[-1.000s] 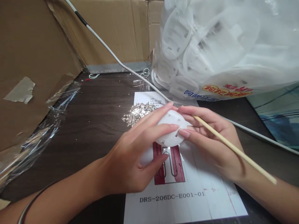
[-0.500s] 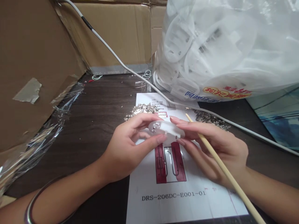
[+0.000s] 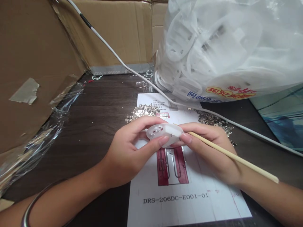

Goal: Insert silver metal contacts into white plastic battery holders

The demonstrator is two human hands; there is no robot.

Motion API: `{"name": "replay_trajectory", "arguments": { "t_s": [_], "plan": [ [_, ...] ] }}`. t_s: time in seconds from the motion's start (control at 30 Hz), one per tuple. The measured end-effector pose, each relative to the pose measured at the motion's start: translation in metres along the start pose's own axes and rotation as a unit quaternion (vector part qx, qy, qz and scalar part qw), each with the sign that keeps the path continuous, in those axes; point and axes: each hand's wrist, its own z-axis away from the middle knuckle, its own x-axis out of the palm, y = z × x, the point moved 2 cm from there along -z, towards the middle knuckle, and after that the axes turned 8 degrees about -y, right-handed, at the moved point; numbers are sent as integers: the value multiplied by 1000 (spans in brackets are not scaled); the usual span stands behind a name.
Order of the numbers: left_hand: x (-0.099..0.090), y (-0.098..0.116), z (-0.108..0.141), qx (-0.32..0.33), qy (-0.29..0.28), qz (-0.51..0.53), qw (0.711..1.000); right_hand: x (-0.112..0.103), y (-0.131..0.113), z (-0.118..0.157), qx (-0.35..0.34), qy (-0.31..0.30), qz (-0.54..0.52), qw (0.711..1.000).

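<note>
My left hand (image 3: 126, 151) is closed around the left edge of a round white plastic piece (image 3: 174, 133), its thumb on top. The piece is tilted and has a raised block and small slots. My right hand (image 3: 216, 153) pinches the right edge of the same piece, thumb on the near side. A pale wooden chopstick (image 3: 227, 152) lies in my right hand between thumb and fingers, its far tip hidden behind the piece. Below the hands is a printed paper sheet (image 3: 175, 208) with a maroon-and-white drawing.
Small metal parts (image 3: 144, 111) lie piled at the sheet's upper left; darker metal parts (image 3: 213, 119) lie on the right. A clear bag of white plastic pieces (image 3: 213, 53) stands at the back right. A white cable (image 3: 113, 53) crosses the table diagonally, beside cardboard walls (image 3: 120, 34).
The right thumb and fingers have closed onto the piece's right edge. The chopstick has swung to lie flatter along the right forearm, and the piece has shifted slightly left.
</note>
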Motion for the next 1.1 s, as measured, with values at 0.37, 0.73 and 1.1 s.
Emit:
{"name": "replay_trajectory", "arguments": {
  "t_s": [0.37,0.73,1.1],
  "plan": [
    [0,-2,1,-3,20,-30,999,2,5,0,58,-32,-92,994],
    [2,3,-1,-40,34,-20,998,5,-3,0,10,-14,35,999],
    [1,4,-2,-13,26,-81,996,7,3,3,29,-24,-12,999]
  ]
}}
